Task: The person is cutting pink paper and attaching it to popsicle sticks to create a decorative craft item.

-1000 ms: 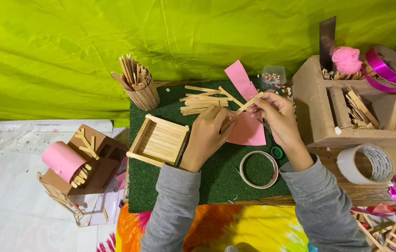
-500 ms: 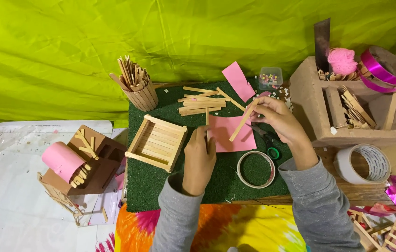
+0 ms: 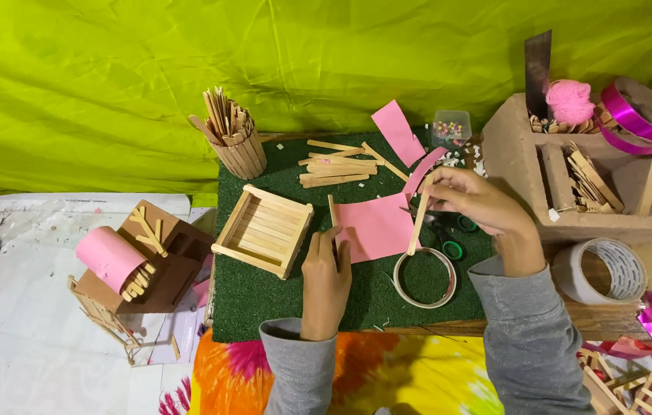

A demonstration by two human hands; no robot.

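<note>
Behind the work surface hung a wrinkled lime-green cloth (image 3: 111, 92), and under both hands lay a dark green turf mat (image 3: 264, 296). To the far right of the right hand stood a cardboard organiser box (image 3: 526, 165) with sticks and ribbon in it. To the left of the left hand sat a shallow tray of wooden sticks (image 3: 263, 229), and further up a cup made of sticks (image 3: 240, 150). Between the hands lay a pink paper square (image 3: 376, 227), flat on the mat.

The left hand (image 3: 326, 280) was flat, fingers pressing down on the left edge of the paper and grasping nothing. The right hand (image 3: 479, 204) pinched the top of a wooden stick (image 3: 419, 223), which stood slanted over the right edge of the paper, its lower end just above a tape ring (image 3: 424, 278).

To do this step well, I judged the left hand should press the paper firmly so it could not slide, while the stick was brought parallel to the paper edge before it was put down.
</note>
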